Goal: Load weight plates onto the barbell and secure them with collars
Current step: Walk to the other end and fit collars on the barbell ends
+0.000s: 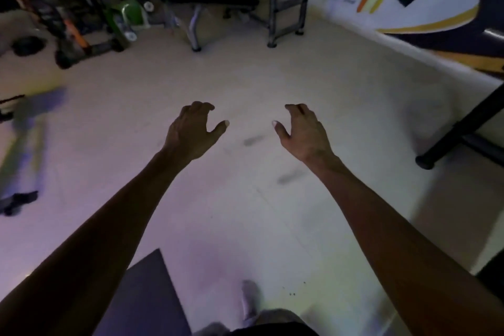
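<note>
My left hand and my right hand are stretched out in front of me over a pale gym floor, palms down. Both hold nothing, with fingers curled loosely and thumbs pointing toward each other. A dark weight plate lies on the floor at the far left. Another dark round plate sits beside an orange and black rack at the back left. I see no barbell or collar clearly; the frame is dim and blurred.
A bench with metal legs and a grey steel stand are at the back. A painted wall runs along the right, with a black frame leg near it. A dark mat lies by my feet.
</note>
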Demonstrator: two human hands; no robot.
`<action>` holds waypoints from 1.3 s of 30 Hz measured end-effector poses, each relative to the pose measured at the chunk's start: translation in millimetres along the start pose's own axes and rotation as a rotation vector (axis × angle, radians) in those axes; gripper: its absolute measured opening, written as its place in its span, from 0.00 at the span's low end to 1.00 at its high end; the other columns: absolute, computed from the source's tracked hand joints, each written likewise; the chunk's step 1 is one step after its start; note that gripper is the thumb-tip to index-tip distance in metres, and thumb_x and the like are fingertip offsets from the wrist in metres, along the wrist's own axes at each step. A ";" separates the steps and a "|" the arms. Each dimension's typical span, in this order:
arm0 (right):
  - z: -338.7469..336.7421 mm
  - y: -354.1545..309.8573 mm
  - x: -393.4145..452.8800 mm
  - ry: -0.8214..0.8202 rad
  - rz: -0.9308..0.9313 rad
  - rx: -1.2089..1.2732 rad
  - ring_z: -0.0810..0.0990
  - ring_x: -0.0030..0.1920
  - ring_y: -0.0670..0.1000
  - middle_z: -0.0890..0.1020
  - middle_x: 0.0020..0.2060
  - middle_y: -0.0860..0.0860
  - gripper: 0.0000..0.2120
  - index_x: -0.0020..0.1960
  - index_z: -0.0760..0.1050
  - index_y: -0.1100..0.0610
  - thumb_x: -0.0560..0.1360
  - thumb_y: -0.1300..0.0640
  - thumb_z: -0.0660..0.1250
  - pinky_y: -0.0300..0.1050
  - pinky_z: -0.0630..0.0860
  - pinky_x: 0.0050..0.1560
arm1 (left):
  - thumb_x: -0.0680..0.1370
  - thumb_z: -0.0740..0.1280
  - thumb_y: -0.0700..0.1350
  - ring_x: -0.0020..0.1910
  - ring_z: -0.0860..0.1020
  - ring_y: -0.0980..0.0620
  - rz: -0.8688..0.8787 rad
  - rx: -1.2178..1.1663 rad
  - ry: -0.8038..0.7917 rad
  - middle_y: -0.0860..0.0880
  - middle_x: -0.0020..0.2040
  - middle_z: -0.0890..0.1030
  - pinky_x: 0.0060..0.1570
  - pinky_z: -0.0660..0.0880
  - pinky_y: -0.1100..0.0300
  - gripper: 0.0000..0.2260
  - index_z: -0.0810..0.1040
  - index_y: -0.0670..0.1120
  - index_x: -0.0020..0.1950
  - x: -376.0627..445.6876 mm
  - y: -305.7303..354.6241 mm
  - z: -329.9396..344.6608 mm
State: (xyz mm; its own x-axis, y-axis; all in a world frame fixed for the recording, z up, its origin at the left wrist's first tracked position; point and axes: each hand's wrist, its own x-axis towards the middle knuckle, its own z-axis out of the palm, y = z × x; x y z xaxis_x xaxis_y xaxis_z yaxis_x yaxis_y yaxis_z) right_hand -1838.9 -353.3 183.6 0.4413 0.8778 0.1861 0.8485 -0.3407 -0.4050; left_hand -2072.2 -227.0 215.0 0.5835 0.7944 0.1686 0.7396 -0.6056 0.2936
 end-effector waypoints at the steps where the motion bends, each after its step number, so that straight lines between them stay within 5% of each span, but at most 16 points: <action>1: -2.5 3.9 16.3 0.014 0.018 -0.004 0.75 0.67 0.60 0.74 0.69 0.58 0.28 0.75 0.68 0.58 0.82 0.42 0.61 0.56 0.77 0.62 | 0.82 0.64 0.64 0.71 0.73 0.44 0.023 -0.010 -0.002 0.46 0.72 0.76 0.61 0.76 0.47 0.28 0.73 0.46 0.74 22.5 3.3 1.7; 18: -82.5 143.4 357.0 0.357 0.460 -0.168 0.76 0.68 0.56 0.76 0.70 0.55 0.26 0.74 0.70 0.55 0.82 0.43 0.65 0.56 0.78 0.65 | 0.82 0.65 0.58 0.69 0.74 0.42 0.619 -0.219 -0.099 0.45 0.71 0.75 0.61 0.76 0.46 0.25 0.73 0.46 0.75 527.7 120.8 76.0; 39: -258.5 425.6 649.1 0.789 0.735 -0.362 0.79 0.60 0.61 0.78 0.62 0.59 0.22 0.68 0.74 0.59 0.80 0.48 0.68 0.58 0.79 0.56 | 0.82 0.69 0.53 0.67 0.76 0.44 1.236 -0.426 -0.019 0.46 0.69 0.78 0.53 0.76 0.51 0.21 0.75 0.44 0.72 950.4 489.0 146.5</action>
State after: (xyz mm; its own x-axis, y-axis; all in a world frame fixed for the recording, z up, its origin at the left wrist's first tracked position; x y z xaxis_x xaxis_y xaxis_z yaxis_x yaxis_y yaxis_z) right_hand -1115.9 -15.5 363.4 0.8191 0.0115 0.5735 0.2859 -0.8750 -0.3907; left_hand -1106.8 225.0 381.0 0.8035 -0.2754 0.5277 -0.4468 -0.8648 0.2290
